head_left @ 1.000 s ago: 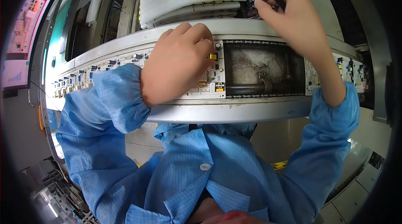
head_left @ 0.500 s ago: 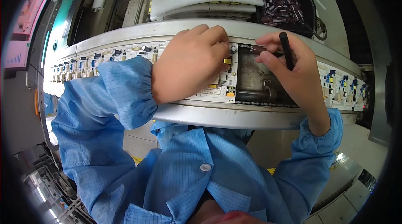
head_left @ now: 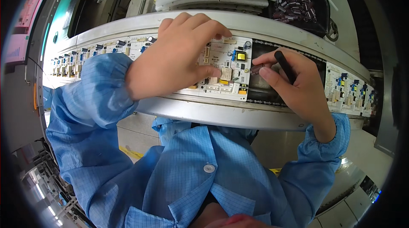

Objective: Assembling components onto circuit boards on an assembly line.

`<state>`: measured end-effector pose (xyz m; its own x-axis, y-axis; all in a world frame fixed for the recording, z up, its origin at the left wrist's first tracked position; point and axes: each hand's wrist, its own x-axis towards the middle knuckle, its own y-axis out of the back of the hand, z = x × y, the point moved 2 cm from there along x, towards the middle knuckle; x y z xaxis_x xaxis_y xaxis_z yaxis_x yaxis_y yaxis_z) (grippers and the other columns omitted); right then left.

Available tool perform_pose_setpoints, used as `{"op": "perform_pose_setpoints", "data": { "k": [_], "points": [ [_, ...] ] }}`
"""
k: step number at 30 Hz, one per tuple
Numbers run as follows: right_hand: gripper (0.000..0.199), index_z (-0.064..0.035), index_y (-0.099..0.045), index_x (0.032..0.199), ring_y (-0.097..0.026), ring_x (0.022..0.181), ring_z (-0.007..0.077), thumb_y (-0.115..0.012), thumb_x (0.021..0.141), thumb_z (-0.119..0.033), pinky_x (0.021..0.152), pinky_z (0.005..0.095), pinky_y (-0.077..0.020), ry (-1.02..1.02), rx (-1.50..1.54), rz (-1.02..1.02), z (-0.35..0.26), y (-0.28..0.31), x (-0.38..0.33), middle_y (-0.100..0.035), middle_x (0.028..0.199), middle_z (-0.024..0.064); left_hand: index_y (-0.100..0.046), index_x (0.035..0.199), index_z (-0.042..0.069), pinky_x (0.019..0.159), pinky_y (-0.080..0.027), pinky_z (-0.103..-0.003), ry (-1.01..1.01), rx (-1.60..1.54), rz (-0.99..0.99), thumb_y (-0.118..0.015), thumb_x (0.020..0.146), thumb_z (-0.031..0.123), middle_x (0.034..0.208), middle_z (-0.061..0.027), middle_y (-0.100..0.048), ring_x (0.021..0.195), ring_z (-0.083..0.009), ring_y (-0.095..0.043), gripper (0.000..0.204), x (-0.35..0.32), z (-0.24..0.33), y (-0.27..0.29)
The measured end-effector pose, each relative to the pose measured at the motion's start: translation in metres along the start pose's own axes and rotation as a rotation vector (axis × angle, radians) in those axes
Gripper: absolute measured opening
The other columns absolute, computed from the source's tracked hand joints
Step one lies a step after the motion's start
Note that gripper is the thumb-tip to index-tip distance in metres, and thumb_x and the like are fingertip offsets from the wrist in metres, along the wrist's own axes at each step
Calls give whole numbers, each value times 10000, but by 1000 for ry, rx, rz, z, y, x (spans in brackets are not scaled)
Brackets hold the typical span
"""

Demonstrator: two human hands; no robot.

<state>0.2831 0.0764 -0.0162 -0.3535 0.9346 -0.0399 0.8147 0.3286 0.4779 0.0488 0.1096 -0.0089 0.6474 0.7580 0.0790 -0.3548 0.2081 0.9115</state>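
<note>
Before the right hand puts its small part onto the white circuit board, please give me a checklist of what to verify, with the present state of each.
1. Left hand steadies the circuit board: ok, it lies flat on the board.
2. Right hand has the small dark part pinched at its fingertips: ok.
3. Black pen tucked in the right hand stays off the board: ok, it points up and away.
4. Part's legs straight: cannot tell, too small and blurred.
5. Target spot on the board free: cannot tell, the left hand covers much of it.
6. Board sits inside the conveyor rail: ok.
</note>
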Motion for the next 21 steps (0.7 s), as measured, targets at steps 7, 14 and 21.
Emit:
{"op": "perform_pose_setpoints", "data": {
  "k": [7,14,21],
  "points": [
    [145,0,-696,981,-570,749,146,-693,882,-106,691,276,-443,45,-64,14,8,0,1,-640,853,69,-591,1220,137,993,-344,-426,-64,95,78,-852,680,276,1166,-54,-582,1152,-266,-516,616,8,5,1],
    [149,9,-686,965,-627,812,202,-714,853,-86,735,304,-481,83,-123,6,1,-10,3,-641,852,104,-643,1105,69,794,-491,-357,-478,110,551,-724,852,274,1017,-117,-639,958,-241,-616,335,64,-47,46],
    [141,9,-679,923,-601,693,195,-730,847,-99,629,302,-466,-29,-112,50,0,-12,4,-631,804,88,-614,1085,21,850,-501,-458,158,533,394,-604,924,245,1091,-208,-634,974,-373,-634,276,90,-118,51]
  ]
}}
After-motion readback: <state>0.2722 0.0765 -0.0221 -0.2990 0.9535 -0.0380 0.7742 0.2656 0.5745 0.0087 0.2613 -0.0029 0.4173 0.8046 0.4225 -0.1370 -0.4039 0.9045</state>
